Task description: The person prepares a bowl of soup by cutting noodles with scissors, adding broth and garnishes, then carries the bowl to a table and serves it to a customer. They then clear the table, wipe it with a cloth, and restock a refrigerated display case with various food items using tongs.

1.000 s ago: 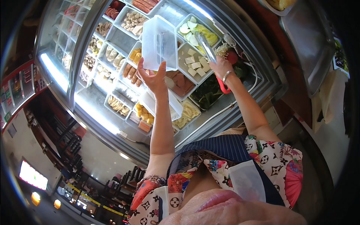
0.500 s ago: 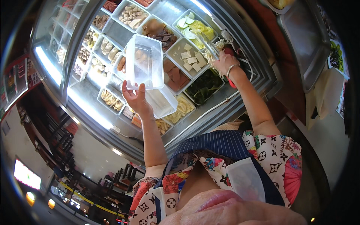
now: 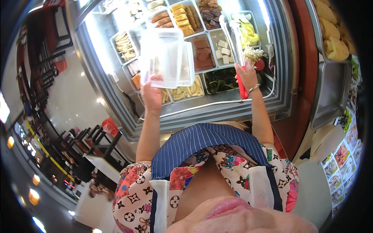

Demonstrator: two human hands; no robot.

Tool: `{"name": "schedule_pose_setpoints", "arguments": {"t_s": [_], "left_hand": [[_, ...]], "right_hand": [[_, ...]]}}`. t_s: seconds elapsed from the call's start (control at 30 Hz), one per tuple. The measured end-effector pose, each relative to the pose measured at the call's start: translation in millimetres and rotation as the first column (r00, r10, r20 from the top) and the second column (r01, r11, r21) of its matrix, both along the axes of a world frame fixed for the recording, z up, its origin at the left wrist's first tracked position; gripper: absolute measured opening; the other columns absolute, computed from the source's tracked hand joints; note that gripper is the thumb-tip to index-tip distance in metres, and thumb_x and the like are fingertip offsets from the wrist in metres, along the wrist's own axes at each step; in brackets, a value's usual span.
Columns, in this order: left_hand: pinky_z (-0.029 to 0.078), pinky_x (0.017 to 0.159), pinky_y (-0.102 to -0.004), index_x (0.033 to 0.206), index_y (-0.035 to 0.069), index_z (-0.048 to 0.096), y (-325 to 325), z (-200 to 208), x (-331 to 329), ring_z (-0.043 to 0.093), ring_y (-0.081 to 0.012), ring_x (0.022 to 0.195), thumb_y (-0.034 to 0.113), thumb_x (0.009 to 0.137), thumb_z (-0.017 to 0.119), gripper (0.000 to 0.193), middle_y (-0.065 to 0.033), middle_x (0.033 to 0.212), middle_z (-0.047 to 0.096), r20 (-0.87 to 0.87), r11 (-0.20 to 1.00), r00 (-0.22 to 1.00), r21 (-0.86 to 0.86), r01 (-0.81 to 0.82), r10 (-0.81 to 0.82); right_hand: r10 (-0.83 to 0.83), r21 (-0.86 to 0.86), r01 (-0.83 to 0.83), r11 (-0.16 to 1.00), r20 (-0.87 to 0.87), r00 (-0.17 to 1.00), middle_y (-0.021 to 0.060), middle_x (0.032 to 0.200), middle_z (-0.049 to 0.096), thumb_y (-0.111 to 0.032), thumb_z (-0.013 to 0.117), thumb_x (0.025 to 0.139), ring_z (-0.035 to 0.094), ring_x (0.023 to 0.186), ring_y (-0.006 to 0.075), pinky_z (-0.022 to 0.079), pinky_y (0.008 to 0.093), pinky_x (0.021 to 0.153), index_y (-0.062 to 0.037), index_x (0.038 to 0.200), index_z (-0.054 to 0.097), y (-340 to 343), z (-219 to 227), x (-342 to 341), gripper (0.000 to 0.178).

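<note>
My left hand (image 3: 152, 95) grips a clear plastic container (image 3: 161, 58) by its near edge, over the food trays. A second clear piece (image 3: 187, 64) shows behind it; whether it is a separate box I cannot tell. My right hand (image 3: 247, 77) is closed around tongs (image 3: 242, 88) with red handles, their metal arms pointing away from me. Beside the tong arms lie enoki mushrooms (image 3: 253, 55) and a tray of yellow-green leaves (image 3: 248, 35). White tofu-like cubes (image 3: 223, 52) sit left of the tongs, and dark green leaves (image 3: 221, 80) left of my right hand.
The lit display case (image 3: 217, 110) has a metal rim close to my body. A white cable (image 3: 194, 108) runs along its front. Sliced reddish meat (image 3: 202, 53) and pale strips (image 3: 187, 90) fill nearby trays. Right of the case stand a metal tray (image 3: 330, 95) and yellow food pieces (image 3: 335, 46).
The view has turned and shifted. My right hand now shows the tongs held by their red handles, drawn back from the mushrooms. My left hand still holds the clear container, now tilted differently.
</note>
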State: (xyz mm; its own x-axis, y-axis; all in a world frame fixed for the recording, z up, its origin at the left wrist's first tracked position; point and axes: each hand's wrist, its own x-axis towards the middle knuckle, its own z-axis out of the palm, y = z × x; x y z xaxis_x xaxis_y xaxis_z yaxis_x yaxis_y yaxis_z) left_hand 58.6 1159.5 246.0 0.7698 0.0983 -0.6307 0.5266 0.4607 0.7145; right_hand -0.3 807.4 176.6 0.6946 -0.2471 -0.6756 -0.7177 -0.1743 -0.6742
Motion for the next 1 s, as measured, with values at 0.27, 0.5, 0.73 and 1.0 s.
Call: {"name": "schedule_pose_setpoints", "arguments": {"t_s": [0.27,0.5,0.73,1.0], "left_hand": [[0.035,0.100,-0.0418,0.131,0.004,0.040,-30.5,-63.8,-58.8,0.040,-0.0275,0.119,0.015,0.081,0.054,0.053,-0.0184,0.118,0.046,-0.313,0.600,0.901,0.672,0.434,-0.301],[0.044,0.088,-0.0368,0.125,0.002,0.048,-44.8,-105.3,-21.0,0.053,-0.0315,0.104,0.019,0.071,0.067,0.059,-0.0219,0.112,0.053,-0.263,0.591,0.859,0.636,0.496,-0.439],[0.051,0.073,-0.0366,0.104,0.000,0.061,-50.8,-111.6,-3.5,0.065,-0.0291,0.080,0.013,0.076,0.070,0.033,-0.0173,0.086,0.067,-0.437,0.388,0.743,0.654,0.650,-0.507],[0.051,0.071,-0.0387,0.081,0.001,0.067,-27.1,-111.9,-17.4,0.066,-0.0335,0.076,0.026,0.077,0.063,0.026,-0.0200,0.078,0.066,-0.402,0.264,0.841,0.821,0.507,-0.362]], "right_hand": [[-0.051,0.533,0.132,0.836,-0.166,0.985,0.0063,0.085,0.057,-0.034,0.055,0.091,0.060,0.062,0.0118,0.052,0.0258,0.047,-0.0047,0.101,0.050,44.7,-13.7,3.7,0.032],[-0.012,0.531,0.099,0.842,-0.164,0.986,0.0078,0.086,0.058,-0.038,0.057,0.087,0.060,0.063,0.0139,0.052,0.0269,0.049,-0.0037,0.098,0.049,42.0,-26.5,10.5,0.037],[0.048,0.540,0.065,0.839,-0.193,0.980,0.0057,0.084,0.057,-0.032,0.058,0.089,0.058,0.063,0.0138,0.050,0.0274,0.053,-0.0032,0.105,0.050,55.1,-39.8,8.8,0.034],[0.005,0.591,0.109,0.800,-0.188,0.982,0.0052,0.081,0.057,-0.035,0.057,0.088,0.056,0.060,0.0123,0.049,0.0260,0.050,-0.0040,0.099,0.052,76.3,-33.7,15.4,0.033]]}}
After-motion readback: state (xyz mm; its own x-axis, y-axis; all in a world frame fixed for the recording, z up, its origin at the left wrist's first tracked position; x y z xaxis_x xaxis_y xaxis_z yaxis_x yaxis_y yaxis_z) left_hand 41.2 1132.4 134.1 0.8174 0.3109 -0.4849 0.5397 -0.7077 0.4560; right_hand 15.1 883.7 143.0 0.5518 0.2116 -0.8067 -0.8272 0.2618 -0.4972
